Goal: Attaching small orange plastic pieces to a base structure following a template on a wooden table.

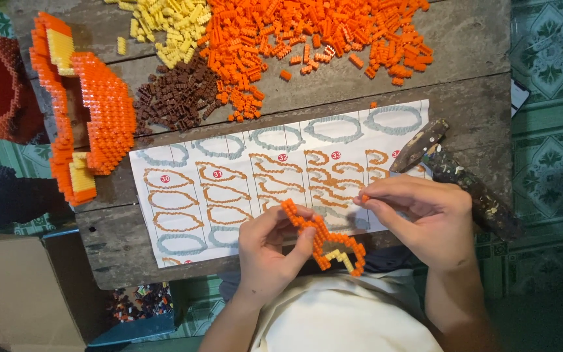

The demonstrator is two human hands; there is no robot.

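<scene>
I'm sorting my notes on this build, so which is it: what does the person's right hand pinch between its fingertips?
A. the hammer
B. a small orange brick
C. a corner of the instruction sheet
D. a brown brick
B: the right hand pinches a small orange brick at its fingertips, while the left hand holds the orange brick outline piece; the hammer lies untouched on the table.

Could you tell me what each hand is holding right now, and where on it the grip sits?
The left hand grips the orange brick outline piece at its upper-left end; the right hand pinches one small orange brick in its fingertips.
</scene>
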